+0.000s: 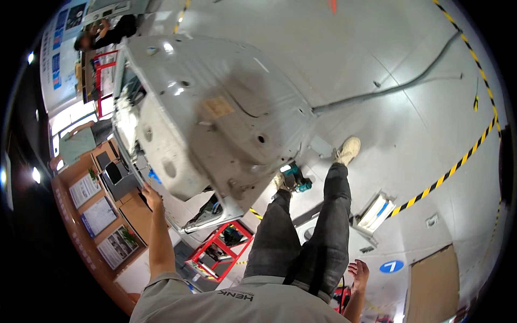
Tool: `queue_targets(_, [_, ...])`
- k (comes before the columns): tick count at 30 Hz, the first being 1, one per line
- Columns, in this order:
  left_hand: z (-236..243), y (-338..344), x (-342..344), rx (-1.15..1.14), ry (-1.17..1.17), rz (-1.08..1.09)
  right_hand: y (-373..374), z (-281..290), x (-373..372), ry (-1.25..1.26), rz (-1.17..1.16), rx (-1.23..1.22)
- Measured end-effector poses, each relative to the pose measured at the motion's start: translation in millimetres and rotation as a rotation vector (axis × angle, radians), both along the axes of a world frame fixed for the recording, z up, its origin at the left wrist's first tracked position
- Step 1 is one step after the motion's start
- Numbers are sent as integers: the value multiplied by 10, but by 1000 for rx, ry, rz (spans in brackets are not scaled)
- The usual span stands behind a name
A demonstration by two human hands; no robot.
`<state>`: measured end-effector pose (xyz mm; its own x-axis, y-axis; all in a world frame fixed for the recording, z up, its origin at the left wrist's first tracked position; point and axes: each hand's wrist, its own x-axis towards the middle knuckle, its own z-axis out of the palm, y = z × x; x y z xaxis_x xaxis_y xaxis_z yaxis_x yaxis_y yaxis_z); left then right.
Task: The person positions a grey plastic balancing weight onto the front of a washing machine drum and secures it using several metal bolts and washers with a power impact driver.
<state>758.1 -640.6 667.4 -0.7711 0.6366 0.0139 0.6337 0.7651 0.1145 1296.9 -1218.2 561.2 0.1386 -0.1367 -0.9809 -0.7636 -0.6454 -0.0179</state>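
Note:
A large grey stripped car body section (253, 107) fills the upper middle. Its surface is scuffed, with several holes and a tan patch (218, 107). At its left edge, my left hand (153, 197) is closed around the narrow rim, arm stretched out. My right hand (359, 274) hangs low by my right hip, fingers apart and slightly curled, holding nothing. On the floor by my left shoe lies a teal and black cordless power tool (297, 179), partly hidden by the body section.
A red-framed cart (221, 248) stands beside my left leg. A grey hose (388, 90) runs along the floor at right, near yellow-black tape (447, 175). A white tray (375, 212) sits by my right leg. Two people (116, 31) are at left, near a brown counter (75, 215).

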Motion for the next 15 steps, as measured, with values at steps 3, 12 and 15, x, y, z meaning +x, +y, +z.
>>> queue_targets(3, [12,-20,-383,-92,225,-53,184,16,22,-34,26,75])
queue_targets(12, [33,-100,-91,-63,182,-95,830,264,-340,-161,146,213])
queue_targets(15, [118,-73,31,0,45,-169,1040,364,-589,-220,223,299])
